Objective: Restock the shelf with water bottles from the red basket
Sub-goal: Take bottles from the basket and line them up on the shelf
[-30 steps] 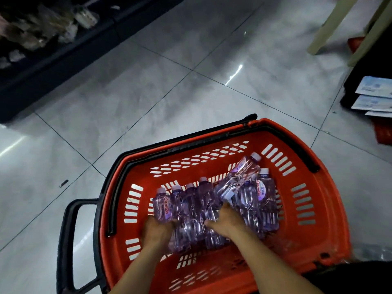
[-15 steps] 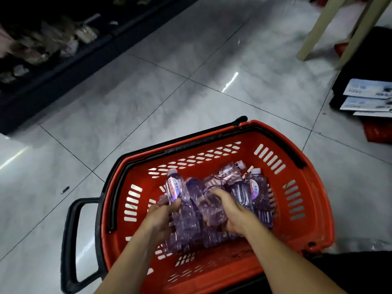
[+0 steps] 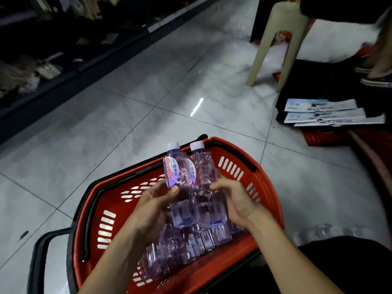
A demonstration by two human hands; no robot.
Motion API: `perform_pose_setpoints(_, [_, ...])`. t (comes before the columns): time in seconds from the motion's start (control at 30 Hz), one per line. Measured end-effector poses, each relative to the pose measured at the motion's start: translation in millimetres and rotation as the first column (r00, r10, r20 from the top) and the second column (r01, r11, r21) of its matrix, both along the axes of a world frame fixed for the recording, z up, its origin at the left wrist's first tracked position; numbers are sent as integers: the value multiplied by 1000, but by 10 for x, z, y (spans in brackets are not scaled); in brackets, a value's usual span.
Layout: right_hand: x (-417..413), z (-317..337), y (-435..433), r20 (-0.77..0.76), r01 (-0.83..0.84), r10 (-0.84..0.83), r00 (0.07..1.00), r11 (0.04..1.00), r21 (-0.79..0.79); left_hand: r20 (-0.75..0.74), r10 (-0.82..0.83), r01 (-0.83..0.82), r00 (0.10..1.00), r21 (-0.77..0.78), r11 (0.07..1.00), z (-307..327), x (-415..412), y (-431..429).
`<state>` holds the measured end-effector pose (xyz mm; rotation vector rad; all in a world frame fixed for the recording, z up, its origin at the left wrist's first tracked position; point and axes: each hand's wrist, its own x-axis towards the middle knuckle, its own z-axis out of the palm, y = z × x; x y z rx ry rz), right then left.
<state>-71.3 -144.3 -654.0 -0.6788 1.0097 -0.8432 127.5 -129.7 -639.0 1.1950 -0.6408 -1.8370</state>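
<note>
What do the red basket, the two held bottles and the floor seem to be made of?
The red basket looks like moulded plastic, slightly glossy: its walls are slotted. The two held bottles seem thin clear plastic, purple-tinted: the basket shows through them. The floor seems polished tile, perhaps ceramic or stone: grout lines, bright reflections.

Shelf goods (image 3: 31,73), upper left: dark, blurred, unidentifiable. Red basket (image 3: 106,200), bottom centre: near rim cut off. 3 papers (image 3: 322,112), right: print illegible.
</note>
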Motion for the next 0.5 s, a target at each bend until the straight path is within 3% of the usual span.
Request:
perform_pose_setpoints(0.07, [-125,166,73,-98,-6,-1,995,997,-72,-10,-36,36,999,-54,998,154,-150,0])
perform_pose_setpoints(0.13, [-288,307,191,-191,81,-109,975,985,-151,-28,-92,88,995,-107,990,284,-337,17])
perform_pose_setpoints(0.27, [-703,587,644,-189,320,-369,910,915,-247,-70,-284,264,956,-206,942,514,-832,85])
perform_pose_setpoints(0.4, [-1138,883,1209,-149,559,-639,755,745,-364,-118,-489,440,864,-293,849,676,-1434,219])
perform_pose_setpoints(0.5, [-1465,1126,1719,-189,654,-790,583,595,-467,-163,-631,549,759,-362,754,825,-1956,434])
